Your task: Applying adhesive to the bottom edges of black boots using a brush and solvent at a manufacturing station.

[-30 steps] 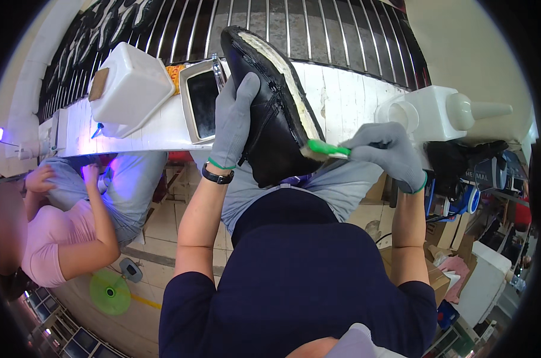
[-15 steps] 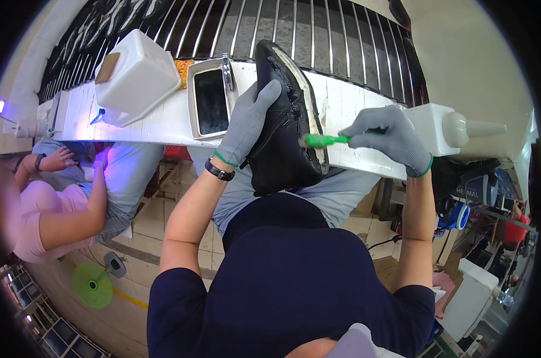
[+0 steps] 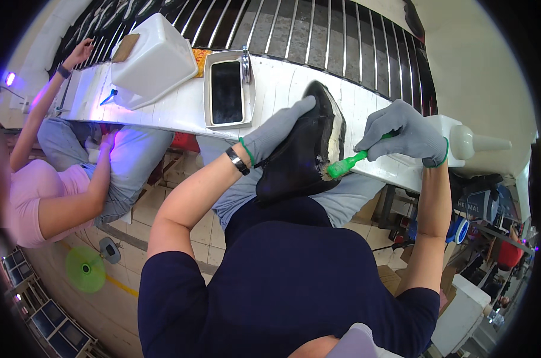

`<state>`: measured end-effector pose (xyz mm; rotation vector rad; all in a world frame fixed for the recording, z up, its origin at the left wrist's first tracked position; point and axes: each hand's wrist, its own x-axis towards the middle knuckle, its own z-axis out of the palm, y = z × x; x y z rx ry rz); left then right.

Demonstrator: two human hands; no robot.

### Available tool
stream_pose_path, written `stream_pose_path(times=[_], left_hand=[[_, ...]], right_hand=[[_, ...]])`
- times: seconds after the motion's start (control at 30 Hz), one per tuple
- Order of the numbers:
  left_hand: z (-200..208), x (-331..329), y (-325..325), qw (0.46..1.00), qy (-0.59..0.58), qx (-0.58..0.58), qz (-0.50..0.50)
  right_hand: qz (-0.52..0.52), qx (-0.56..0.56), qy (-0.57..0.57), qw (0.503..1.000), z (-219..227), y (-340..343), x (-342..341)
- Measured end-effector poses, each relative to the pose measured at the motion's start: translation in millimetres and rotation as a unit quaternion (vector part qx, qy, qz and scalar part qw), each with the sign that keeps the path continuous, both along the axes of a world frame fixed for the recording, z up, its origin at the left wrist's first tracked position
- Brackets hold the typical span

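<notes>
1. Holds a black boot [image 3: 294, 170] in the gray-gloved left hand [image 3: 280, 128], with the fingers closed over the near side; cannot tell the whole grip, partly hidden behind the boot.
2. Bends the left arm outward at the elbow, with the forearm slanting up and inward and a dark watch [image 3: 237, 160] just below the green glove cuff.
3. Pinches a green brush [image 3: 349, 163] in the gray-gloved right hand [image 3: 401, 131], with the fingers bunched narrowly around the handle.
4. Has the right forearm nearly upright in the view, with the wrist turned inward.
5. Tilts the boot above the lap, across the near edge of the white counter [image 3: 276, 89], with one end pointing away; lays the brush's pale bristles at the lower end of the boot's whitish side strip [image 3: 336, 132].
6. Has a shallow pale tray [image 3: 249, 98] beyond the left hand, filled with something dark and glossy [image 3: 227, 92]; shows a metal clip [image 3: 246, 64] at the right rim.
7. Has a big white container [image 3: 154, 62] farther left, with a brown piece [image 3: 125, 48] against it; cannot tell the contents.
8. Has a white bottle [image 3: 446, 126] with a long nozzle [image 3: 485, 145] behind the right hand, partly covered; cannot see inside.
</notes>
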<state>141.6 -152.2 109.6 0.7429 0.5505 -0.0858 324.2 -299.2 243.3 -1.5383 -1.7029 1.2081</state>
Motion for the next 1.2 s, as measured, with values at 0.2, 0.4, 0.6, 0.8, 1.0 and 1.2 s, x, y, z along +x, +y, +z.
stream_pose_path(times=[0.2, 0.4, 0.6, 0.8, 1.0, 1.2], left_hand=[[-18, 3, -21, 0.973, -0.116, -0.182, -0.081], [-30, -8, -35, 0.934, -0.308, -0.154, -0.100], [-28, -24, -50, 0.910, -0.324, -0.221, -0.136], [-23, -32, -49, 0.911, -0.296, -0.250, -0.139], [-14, -24, -39, 0.936, -0.223, -0.243, -0.125], [-4, -4, -45, 0.973, -0.217, -0.053, -0.065]], right_hand=[[0.049, 0.013, 0.039, 0.998, -1, 19, 0], [0.052, 0.016, 0.061, 0.997, 2, 32, 1], [0.076, -0.013, 0.058, 0.995, 3, 42, 4], [0.118, -0.021, 0.094, 0.988, 2, 37, 9], [0.011, 0.055, 0.039, 0.998, 5, 23, -5], [-0.077, 0.082, -0.001, 0.994, 11, 19, 1]])
